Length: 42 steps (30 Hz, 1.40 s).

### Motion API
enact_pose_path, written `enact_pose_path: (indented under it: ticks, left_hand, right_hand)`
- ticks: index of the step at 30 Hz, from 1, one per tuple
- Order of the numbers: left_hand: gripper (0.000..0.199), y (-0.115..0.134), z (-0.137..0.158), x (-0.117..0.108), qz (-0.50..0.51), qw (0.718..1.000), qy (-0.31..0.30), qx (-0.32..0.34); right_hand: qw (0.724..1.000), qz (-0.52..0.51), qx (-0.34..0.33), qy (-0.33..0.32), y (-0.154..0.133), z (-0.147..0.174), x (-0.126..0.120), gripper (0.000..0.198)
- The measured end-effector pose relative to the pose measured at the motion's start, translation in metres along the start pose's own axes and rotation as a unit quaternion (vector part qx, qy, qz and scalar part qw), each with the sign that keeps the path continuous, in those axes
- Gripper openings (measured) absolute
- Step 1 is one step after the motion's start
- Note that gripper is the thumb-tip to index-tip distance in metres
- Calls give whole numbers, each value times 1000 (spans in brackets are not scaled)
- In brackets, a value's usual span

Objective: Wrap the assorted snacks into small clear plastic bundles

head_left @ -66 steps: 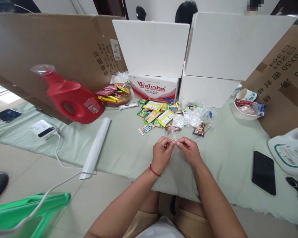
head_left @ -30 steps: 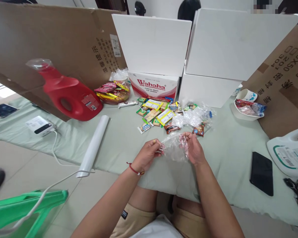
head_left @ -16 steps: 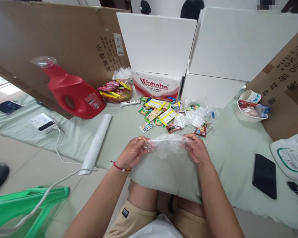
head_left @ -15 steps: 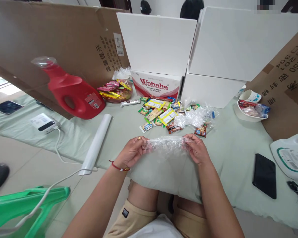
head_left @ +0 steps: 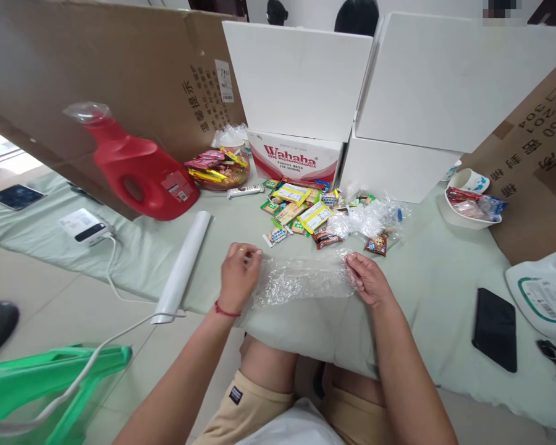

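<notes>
A thin, crinkled sheet of clear plastic film (head_left: pixel 301 281) is stretched sideways between my hands, just above the near part of the cloth-covered table. My left hand (head_left: pixel 241 275), back turned up and fingers curled, is closed at the film's left end; its fingertips are partly hidden. At the other end my right hand (head_left: pixel 367 277) pinches the film's upper right corner between thumb and fingers. Just beyond the film lies a loose pile of small wrapped snacks (head_left: pixel 291 213), including a yellow-and-white packet (head_left: pixel 315 217) and a brown cookie packet (head_left: pixel 375 245). More crumpled clear plastic (head_left: pixel 368 217) covers the pile's right side.
A red jug (head_left: pixel 143 176) with plastic over its top, a white roll (head_left: pixel 183 266) and a snack bowl (head_left: pixel 220 176) are left. White boxes (head_left: pixel 296 80) stand behind. On the right are a white bowl (head_left: pixel 467 216), a black phone (head_left: pixel 494 329) and a white jug (head_left: pixel 544 293).
My left hand has moved left and turned its back upward. The film, bunched narrow before, is now spread wider and hangs lower. My right hand has shifted slightly to the right.
</notes>
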<state>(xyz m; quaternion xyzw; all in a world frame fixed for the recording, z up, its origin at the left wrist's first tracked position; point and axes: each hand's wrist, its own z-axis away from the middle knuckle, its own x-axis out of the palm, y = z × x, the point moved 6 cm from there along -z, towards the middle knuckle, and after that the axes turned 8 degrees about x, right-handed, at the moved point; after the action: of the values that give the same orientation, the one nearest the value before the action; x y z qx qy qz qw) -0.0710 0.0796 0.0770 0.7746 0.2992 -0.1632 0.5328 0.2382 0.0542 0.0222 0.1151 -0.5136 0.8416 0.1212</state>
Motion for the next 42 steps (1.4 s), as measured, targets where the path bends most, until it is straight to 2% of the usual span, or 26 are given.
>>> enact_pose_path:
  ticks: [2, 4, 6, 9, 12, 16, 20, 24, 27, 29, 32, 34, 36, 39, 40, 42]
  left_hand:
    - [22, 35, 10, 19, 37, 992, -40, 115]
    - [27, 68, 22, 45, 55, 972, -107, 203]
    - [32, 89, 31, 72, 45, 953, -166, 248]
    - [15, 101, 36, 94, 36, 943, -190, 270]
    - [20, 102, 40, 89, 34, 942, -172, 286]
    - [19, 98, 46, 62, 0, 940, -147, 307]
    - [19, 89, 48, 43, -4, 950, -133, 281]
    - [19, 80, 45, 36, 70, 965, -102, 229]
    - [16, 82, 46, 29, 115, 968, -59, 213]
    - [13, 87, 51, 21, 125, 965, -41, 228]
    - [12, 94, 68, 11, 129, 947, -75, 285]
    - [12, 91, 80, 8, 143, 941, -120, 282]
    - [14, 80, 88, 7, 177, 955, -133, 198]
    - [28, 71, 94, 11, 200, 976, -84, 38]
    - [33, 75, 95, 15, 189, 980, -66, 15]
    - [48, 91, 92, 27, 145, 988, -53, 17]
  right_hand:
    - [1000, 0, -9, -3, 1, 0, 1, 46]
    - [1000, 6, -10, -15, 3, 0, 4, 45]
    - [999, 14, -12, -26, 4, -1, 5, 44]
    - [999, 16, -34, -10, 2, -2, 3, 43]
    - [999, 17, -49, 1, 0, -3, 3, 43]
    - [999, 25, -40, -17, 5, -2, 12, 42]
    - [999, 22, -23, -30, 9, 5, 20, 41]
    - [999, 4, -30, -42, 1, 17, 20, 40]
    - [999, -14, -47, -7, -7, 26, 9, 41]
    - [997, -28, -66, 32, -10, 33, -2, 42]
    - [988, -26, -119, 98, -11, 49, -17, 41]
    - [977, 4, -166, 134, -11, 62, -24, 36]
    - [965, 55, -207, 152, -12, 76, -25, 30]
    - [943, 152, -250, 157, -18, 96, -13, 25]
    - [934, 185, -264, 156, -22, 102, -7, 24]
    - [913, 244, -293, 148, -29, 113, 7, 23]
